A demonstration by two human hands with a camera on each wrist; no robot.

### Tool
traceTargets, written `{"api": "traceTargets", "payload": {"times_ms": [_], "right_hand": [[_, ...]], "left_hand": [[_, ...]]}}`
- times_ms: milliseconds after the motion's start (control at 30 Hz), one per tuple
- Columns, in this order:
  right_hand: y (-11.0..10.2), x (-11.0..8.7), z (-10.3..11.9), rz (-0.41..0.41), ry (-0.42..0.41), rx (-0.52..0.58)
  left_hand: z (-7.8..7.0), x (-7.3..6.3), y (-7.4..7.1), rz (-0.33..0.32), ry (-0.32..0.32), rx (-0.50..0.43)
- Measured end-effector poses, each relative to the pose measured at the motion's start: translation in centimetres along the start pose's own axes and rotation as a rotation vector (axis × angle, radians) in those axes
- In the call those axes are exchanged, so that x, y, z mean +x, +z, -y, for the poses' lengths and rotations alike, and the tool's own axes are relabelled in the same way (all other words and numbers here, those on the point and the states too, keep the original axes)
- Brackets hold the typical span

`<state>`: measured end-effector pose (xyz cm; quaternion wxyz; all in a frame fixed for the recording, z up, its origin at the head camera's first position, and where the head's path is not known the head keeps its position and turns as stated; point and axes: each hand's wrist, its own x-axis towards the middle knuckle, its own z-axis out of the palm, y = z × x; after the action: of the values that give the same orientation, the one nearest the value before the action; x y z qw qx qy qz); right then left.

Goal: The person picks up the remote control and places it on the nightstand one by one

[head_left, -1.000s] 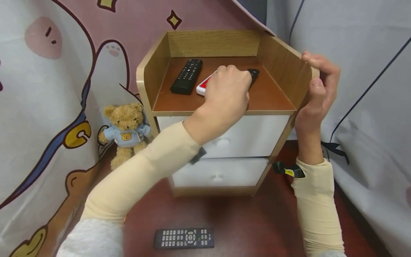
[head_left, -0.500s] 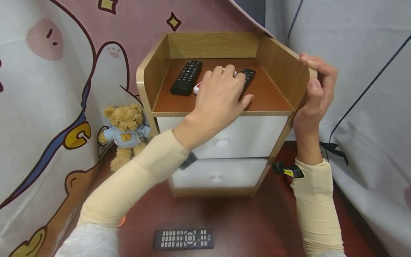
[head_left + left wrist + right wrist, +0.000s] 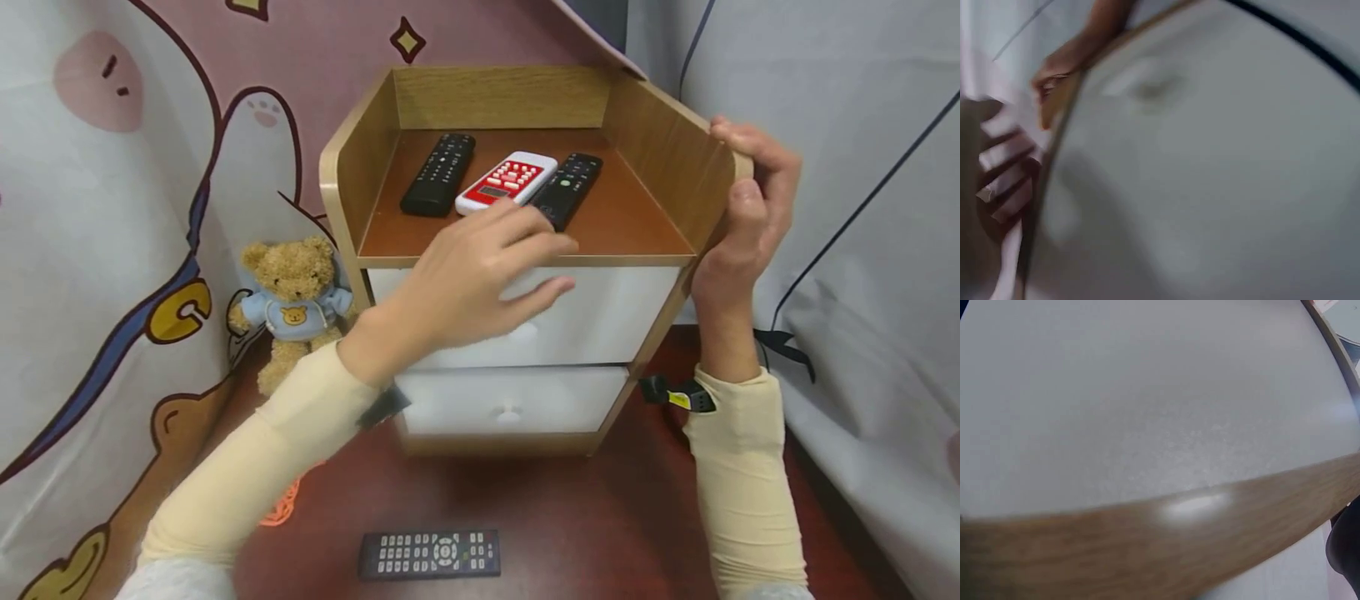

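In the head view, my left hand [image 3: 480,275] is in front of the top shelf of a small wooden drawer cabinet [image 3: 502,262], its fingers loosely spread and holding nothing. Just beyond its fingertips lie a white remote control with a red face [image 3: 508,182] and a slim black remote control [image 3: 567,190]. A larger black remote control [image 3: 441,175] rests at the shelf's left side. My right hand [image 3: 750,204] grips the front edge of the cabinet's right side panel, thumb toward the front. The left wrist view is blurred; the left hand's fingers [image 3: 1010,175] show at its left edge.
A dark remote control [image 3: 430,554] lies on the reddish-brown floor, close to the viewer. Beside the cabinet's left side sits a teddy bear [image 3: 294,304] in a blue hoodie. An orange object [image 3: 282,504] shows partly behind the left sleeve. Printed and white curtains hang around.
My left hand has come off the remotes on the shelf and drawn back toward the viewer and left, uncovering the white-and-red one. The right hand stays on the side panel.
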<state>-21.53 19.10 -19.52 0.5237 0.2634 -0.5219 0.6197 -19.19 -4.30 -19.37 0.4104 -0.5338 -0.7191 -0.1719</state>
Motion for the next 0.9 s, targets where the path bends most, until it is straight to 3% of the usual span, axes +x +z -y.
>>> {"api": "traceTargets", "payload": {"times_ms": [67, 133, 267, 433, 533, 600, 767, 833, 900], "right_hand": [[0.1, 0.0, 0.0, 0.008, -0.003, 0.0], [0.2, 0.0, -0.1, 0.008, -0.004, 0.006], [0.3, 0.0, 0.0, 0.008, 0.001, 0.019], [0.2, 0.0, 0.2, -0.001, 0.006, 0.015], [0.2, 0.1, 0.3, -0.014, 0.003, 0.011], [0.3, 0.0, 0.2, -0.027, 0.0, 0.006], [0.6, -0.1, 0.2, -0.045, 0.006, 0.005], [0.6, -0.1, 0.2, -0.046, 0.009, 0.007], [0.6, 0.0, 0.3, -0.048, 0.004, 0.008]], "left_hand": [[-0.1, -1.4, 0.2, -0.064, 0.149, -0.039], [-0.3, -2.9, 0.5, -0.104, 0.256, -0.047], [-0.9, -5.7, 1.2, -0.101, 0.312, -0.061], [-1.9, -10.8, 3.1, -0.036, 0.267, -0.138], [-2.8, -15.6, 4.7, 0.021, 0.237, -0.192], [-3.5, -19.2, 5.3, 0.093, 0.21, -0.219], [-5.4, -28.0, 4.9, 0.375, 0.01, -0.243], [-6.1, -30.7, 4.5, 0.46, -0.077, -0.228], [-6.6, -32.8, 4.2, 0.5, -0.139, -0.223]]}}
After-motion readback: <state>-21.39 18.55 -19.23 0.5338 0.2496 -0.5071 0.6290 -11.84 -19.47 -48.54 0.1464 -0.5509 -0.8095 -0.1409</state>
